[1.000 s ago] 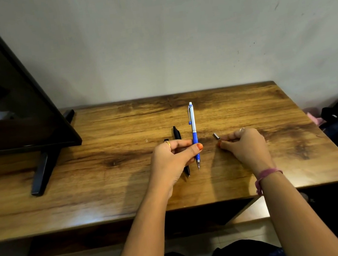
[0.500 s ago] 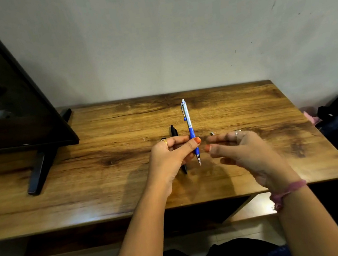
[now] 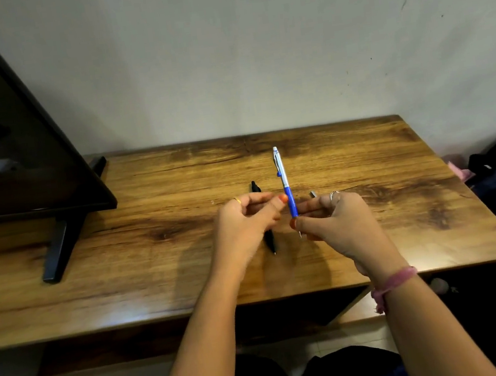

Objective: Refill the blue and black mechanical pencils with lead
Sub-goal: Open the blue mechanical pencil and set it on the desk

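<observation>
A: Grip entry. Right hand [image 3: 337, 223] pinches the blue pencil [image 3: 284, 182] low on its blue grip section, just above the tip; left hand [image 3: 245, 220] has thumb and forefinger on the same section slightly higher. Pencil is off the table [image 3: 405, 229], near upright, cap end pointing away.

B: Which hand carries it?

A: Cannot tell; both are closed on it (a handover, I judge).

B: Black pencil [image 3: 269, 239]?

A: Flat on the table beneath the left hand, untouched. A small grey piece [image 3: 313, 193] lies just beyond the right fingers, too small to identify.

B: Advice for this step?

A: Let one hand take firm hold before the other releases. Keep the barrel steady and the tip away from the wood.
</observation>
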{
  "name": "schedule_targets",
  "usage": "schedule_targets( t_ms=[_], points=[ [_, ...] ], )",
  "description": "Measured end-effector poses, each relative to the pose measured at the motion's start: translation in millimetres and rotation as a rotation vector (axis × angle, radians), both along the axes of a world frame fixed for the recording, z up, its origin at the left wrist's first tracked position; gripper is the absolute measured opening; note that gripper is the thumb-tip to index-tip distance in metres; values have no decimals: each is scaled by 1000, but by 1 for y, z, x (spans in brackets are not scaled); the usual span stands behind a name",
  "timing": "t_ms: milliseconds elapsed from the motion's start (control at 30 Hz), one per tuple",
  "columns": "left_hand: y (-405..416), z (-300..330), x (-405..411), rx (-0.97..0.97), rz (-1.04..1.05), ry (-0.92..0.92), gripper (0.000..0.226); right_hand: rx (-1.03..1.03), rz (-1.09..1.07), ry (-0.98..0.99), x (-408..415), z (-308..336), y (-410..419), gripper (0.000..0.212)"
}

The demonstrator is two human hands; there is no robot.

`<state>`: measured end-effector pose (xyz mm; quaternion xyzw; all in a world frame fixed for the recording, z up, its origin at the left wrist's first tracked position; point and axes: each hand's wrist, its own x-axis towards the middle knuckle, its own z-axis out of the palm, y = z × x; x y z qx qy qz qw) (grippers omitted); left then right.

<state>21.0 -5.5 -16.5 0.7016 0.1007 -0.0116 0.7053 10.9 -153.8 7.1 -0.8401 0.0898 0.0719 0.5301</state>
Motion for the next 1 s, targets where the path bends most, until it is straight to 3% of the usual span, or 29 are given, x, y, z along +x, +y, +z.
schedule_targets(
  t_ms=[67, 167, 400, 533, 733, 1000],
  points=[
    [14, 2, 2, 168, 95, -51, 6, -145, -15, -18, 3, -4, -2, 14],
    [34, 1, 4, 244, 237, -67, 4, -332, 9, -8, 7, -7, -2, 15],
    [41, 1, 2, 442, 240, -75, 17, -443, 57, 30, 8, -11, 10, 4],
    [40, -3, 4, 551, 196, -24, 7, -457, 59, 35, 9, -11, 10, 6],
    [35, -13, 3, 695, 128, -16, 14, -433, 89, 54, 10, -13, 6, 7],
    [21, -16, 4, 837, 73, 46, 22, -334, -33, -111, 17, -11, 1, 5]
  ],
)
